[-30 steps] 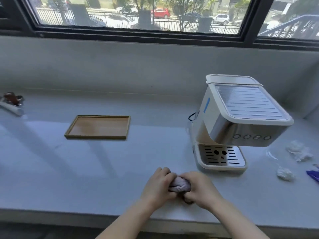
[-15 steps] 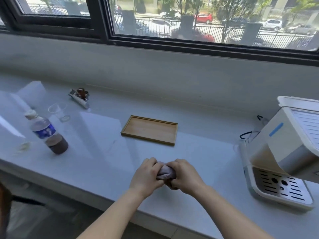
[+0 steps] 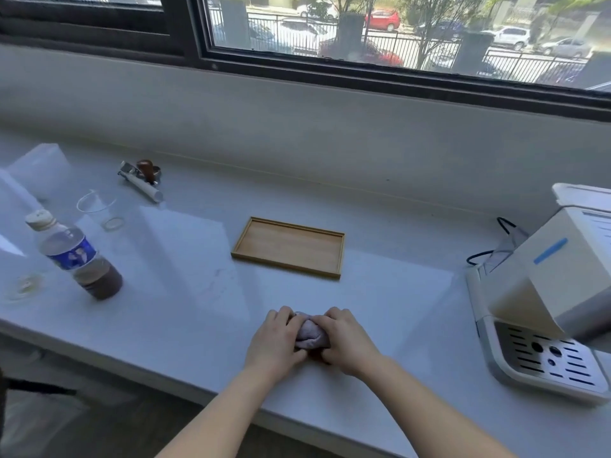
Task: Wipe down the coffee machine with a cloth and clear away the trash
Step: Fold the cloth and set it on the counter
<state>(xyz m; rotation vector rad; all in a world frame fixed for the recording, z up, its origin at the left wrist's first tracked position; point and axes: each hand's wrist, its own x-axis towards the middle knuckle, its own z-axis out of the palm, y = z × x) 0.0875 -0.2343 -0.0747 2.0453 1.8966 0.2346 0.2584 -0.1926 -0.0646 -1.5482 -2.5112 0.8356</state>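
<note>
Soft, crumpled cloth bunches between my left hand and right hand. The counter under me looks smooth and glossy. The tray is matt wood, the bottle clear plastic, the coffee machine smooth cream plastic with a slotted metal drip grille.

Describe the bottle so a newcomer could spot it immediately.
Start at the long white counter under the window and follow it to the far left end, away from the coffee machine. The bottle stands upright near the front edge. Unlike the two empty clear cups beside it, it has a blue label, a pale cap and dark brown liquid at the bottom.
</note>
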